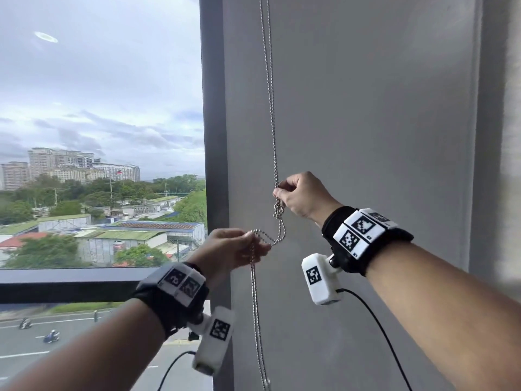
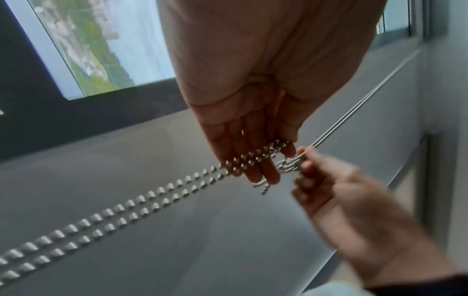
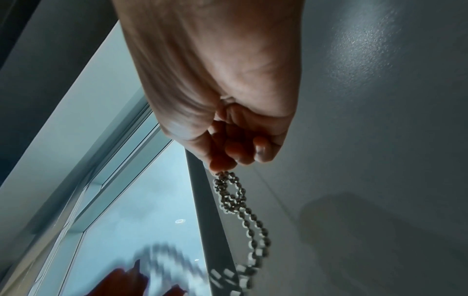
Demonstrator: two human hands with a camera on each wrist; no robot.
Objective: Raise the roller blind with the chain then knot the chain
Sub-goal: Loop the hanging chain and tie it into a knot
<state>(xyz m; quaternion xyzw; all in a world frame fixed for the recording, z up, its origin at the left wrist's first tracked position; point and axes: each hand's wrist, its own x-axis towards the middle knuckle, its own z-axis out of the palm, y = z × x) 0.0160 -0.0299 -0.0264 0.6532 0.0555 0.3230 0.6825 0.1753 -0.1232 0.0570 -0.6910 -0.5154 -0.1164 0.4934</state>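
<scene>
A silver ball chain (image 1: pixel 271 108) hangs doubled in front of the grey wall, beside the window. My right hand (image 1: pixel 284 190) pinches both strands at the upper point, just above a small tangle of beads (image 1: pixel 278 211). Below it the chain bends into a loop (image 1: pixel 277 235) that runs left to my left hand (image 1: pixel 253 238), which pinches it between thumb and fingers. From the left hand the two strands (image 1: pixel 258 320) drop straight down. In the left wrist view the chain (image 2: pixel 152 198) crosses my left fingers (image 2: pixel 253 166). The right wrist view shows the knotted loop (image 3: pixel 231 192) under my fingertips (image 3: pixel 222 165). The blind itself is out of view.
A dark window frame (image 1: pixel 214 136) stands left of the chain, with a horizontal rail (image 1: pixel 70 283) below the glass. The grey wall (image 1: pixel 380 122) fills the right side. Cables (image 1: pixel 377 320) hang from the wrist cameras.
</scene>
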